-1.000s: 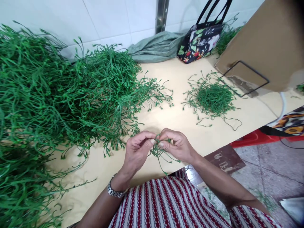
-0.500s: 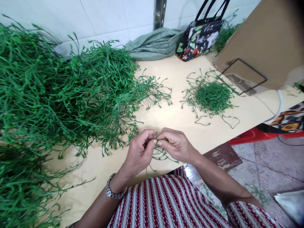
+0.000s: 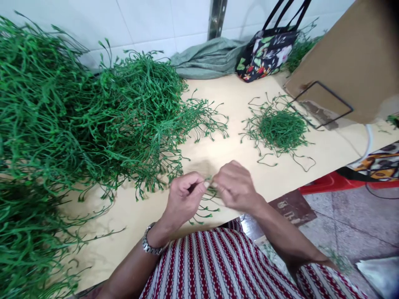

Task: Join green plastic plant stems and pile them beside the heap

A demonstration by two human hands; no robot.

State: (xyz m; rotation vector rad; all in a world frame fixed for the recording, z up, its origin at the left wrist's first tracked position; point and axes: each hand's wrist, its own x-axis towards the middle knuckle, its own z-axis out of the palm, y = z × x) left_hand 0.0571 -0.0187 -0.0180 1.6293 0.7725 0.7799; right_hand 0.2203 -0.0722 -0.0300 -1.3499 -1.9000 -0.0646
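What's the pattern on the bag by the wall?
The bag: multicoloured floral print on black; head view shows it best.

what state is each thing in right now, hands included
Left hand: thumb and finger pinched on the stems
Right hand: fingers closed at the stems, slightly blurred
Stems: held, loose ends hanging out below the hands
Big green pile: loose, tangled, spread out
Small green pile: heaped, with stray stems around it
Flowered bag: standing, handles up
Cloth: crumpled
Cardboard: tilted, torn along its lower edge
Watch: worn on the left wrist
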